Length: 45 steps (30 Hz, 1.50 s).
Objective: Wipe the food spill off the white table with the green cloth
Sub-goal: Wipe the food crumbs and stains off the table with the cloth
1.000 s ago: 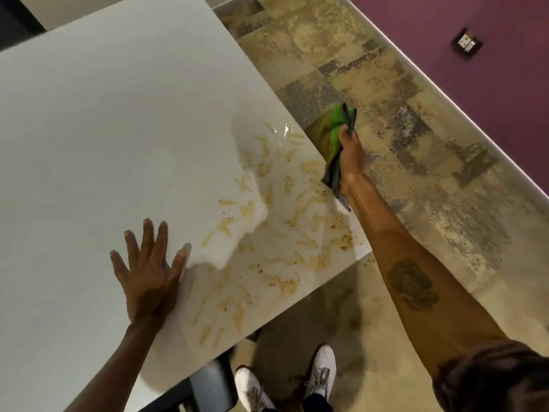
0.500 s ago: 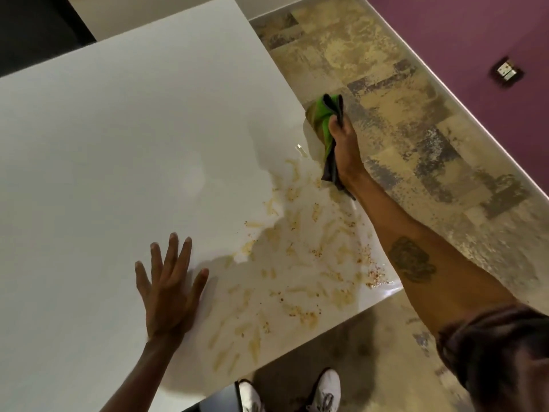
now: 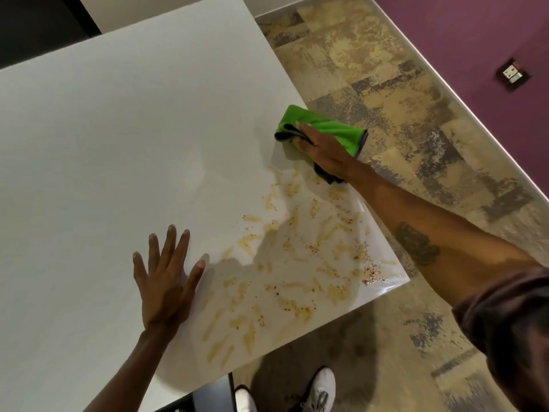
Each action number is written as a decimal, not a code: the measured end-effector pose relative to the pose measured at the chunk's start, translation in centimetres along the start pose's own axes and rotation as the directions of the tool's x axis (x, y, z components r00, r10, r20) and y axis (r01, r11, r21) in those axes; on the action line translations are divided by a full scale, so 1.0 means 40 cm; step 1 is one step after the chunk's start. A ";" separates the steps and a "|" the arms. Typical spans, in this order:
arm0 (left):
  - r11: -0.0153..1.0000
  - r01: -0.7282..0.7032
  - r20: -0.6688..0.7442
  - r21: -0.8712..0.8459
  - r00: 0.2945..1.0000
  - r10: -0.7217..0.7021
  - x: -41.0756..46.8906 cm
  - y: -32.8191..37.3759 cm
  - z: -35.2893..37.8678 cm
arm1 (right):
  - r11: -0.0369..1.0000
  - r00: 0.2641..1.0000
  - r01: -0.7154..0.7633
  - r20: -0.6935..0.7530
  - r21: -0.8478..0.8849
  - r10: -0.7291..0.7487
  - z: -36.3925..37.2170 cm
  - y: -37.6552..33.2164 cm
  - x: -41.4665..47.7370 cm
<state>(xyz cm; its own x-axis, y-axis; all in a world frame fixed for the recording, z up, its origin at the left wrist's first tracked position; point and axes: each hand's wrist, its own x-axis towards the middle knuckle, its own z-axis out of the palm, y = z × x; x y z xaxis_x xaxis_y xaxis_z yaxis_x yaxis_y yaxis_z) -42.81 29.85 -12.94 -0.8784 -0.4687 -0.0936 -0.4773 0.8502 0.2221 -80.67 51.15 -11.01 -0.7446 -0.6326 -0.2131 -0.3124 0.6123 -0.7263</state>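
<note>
The green cloth [image 3: 329, 129], with a dark grey underside, lies flat on the white table [image 3: 124, 138] at its right edge. My right hand [image 3: 322, 147] presses down on the cloth, fingers spread over it. Just below the cloth, a yellowish-brown food spill [image 3: 297, 257] of smears and crumbs covers the table's near right corner. My left hand [image 3: 166, 281] rests flat on the table, fingers apart, to the left of the spill, holding nothing.
The table's right edge drops to a mottled beige and grey floor [image 3: 401, 114]. A purple wall [image 3: 475, 40] with a socket [image 3: 512, 74] runs along the far right. My white shoes [image 3: 320, 388] and a dark chair seat [image 3: 214, 394] show below the near edge.
My right hand has brought the bunched cloth from beyond the table's edge onto the tabletop and spread it flat above the spill. My left hand stayed planted on the table.
</note>
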 end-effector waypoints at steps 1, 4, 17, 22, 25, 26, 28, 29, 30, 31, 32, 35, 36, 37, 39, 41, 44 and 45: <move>1.000 0.012 0.004 -0.007 1.000 -0.012 0.000 0.003 -0.002 | 0.999 0.999 0.017 0.034 -0.037 -0.016 0.007 -0.005 -0.008; 0.999 0.038 0.015 -0.036 0.999 -0.037 0.000 0.012 -0.009 | 0.997 0.995 0.027 0.097 -0.078 -0.019 0.030 -0.020 -0.046; 0.998 0.009 -0.009 -0.058 1.000 -0.010 -0.007 0.016 -0.029 | 0.794 0.894 0.439 0.293 -0.420 -0.339 0.010 0.005 -0.089; 0.999 -0.043 -0.038 0.027 0.998 0.044 -0.005 0.007 -0.020 | 0.724 0.915 0.402 0.213 -0.561 -0.343 0.033 0.025 -0.048; 0.999 -0.044 -0.032 0.027 0.998 0.045 -0.001 0.002 -0.017 | 0.765 0.947 0.310 0.109 -0.564 -0.303 0.031 0.011 -0.015; 0.999 -0.041 -0.029 0.020 0.999 0.042 0.000 -0.001 -0.016 | 0.776 0.954 0.285 0.084 -0.563 -0.289 0.030 0.005 -0.003; 0.999 -0.038 -0.024 0.006 0.999 0.038 0.002 -0.002 -0.015 | 0.792 0.963 0.248 0.053 -0.559 -0.264 0.029 -0.004 0.020; 0.999 -0.038 -0.026 0.004 0.999 0.038 0.001 0.000 -0.015 | 0.796 0.966 0.235 0.045 -0.558 -0.253 0.028 -0.007 0.029; 0.999 -0.040 -0.032 0.002 0.999 0.040 0.001 0.002 -0.016 | 0.798 0.968 0.229 0.047 -0.557 -0.245 0.026 -0.008 0.036; 0.999 -0.042 -0.041 -0.003 0.998 0.042 0.000 0.004 -0.017 | 0.798 0.969 0.230 0.058 -0.557 -0.240 0.023 -0.008 0.041; 0.999 -0.046 -0.050 -0.010 0.998 0.045 -0.001 0.006 -0.017 | 0.797 0.969 0.236 0.071 -0.557 -0.237 0.021 -0.007 0.042; 0.998 -0.059 -0.074 -0.015 0.996 0.057 -0.007 0.010 -0.020 | 0.796 0.966 0.250 0.081 -0.551 -0.247 0.022 -0.001 0.038; 0.998 -0.060 -0.076 -0.016 0.995 0.059 -0.010 0.012 -0.022 | 0.810 0.967 0.243 0.068 -0.533 -0.245 0.024 -0.003 0.036; 0.998 -0.060 -0.073 -0.018 0.996 0.058 -0.011 0.015 -0.024 | 0.830 0.969 0.231 0.048 -0.507 -0.240 0.025 -0.006 0.033; 0.999 -0.050 -0.057 -0.010 0.997 0.050 -0.012 0.021 -0.030 | 0.864 0.973 0.211 0.015 -0.456 -0.230 0.029 -0.010 0.024; 0.999 -0.028 -0.031 -0.016 0.999 0.027 -0.012 0.023 -0.032 | 0.881 0.974 0.206 -0.002 -0.427 -0.228 0.033 -0.008 0.009; 0.998 0.012 -0.010 -0.065 1.000 -0.013 -0.012 0.021 -0.031 | 0.893 0.972 0.197 -0.037 -0.406 -0.231 0.044 0.001 -0.025; 0.998 0.010 -0.016 -0.065 1.000 -0.012 -0.013 0.020 -0.029 | 0.896 0.971 0.192 -0.052 -0.400 -0.232 0.048 0.006 -0.040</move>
<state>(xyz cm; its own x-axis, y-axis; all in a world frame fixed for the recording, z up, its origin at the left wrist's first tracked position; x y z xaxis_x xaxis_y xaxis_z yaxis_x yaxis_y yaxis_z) -42.71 30.49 -11.61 -0.8723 -0.4823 -0.0804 -0.4838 0.8277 0.2842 -78.42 51.42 -12.09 -0.6815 -0.7318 -0.0051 -0.6589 0.6166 -0.4309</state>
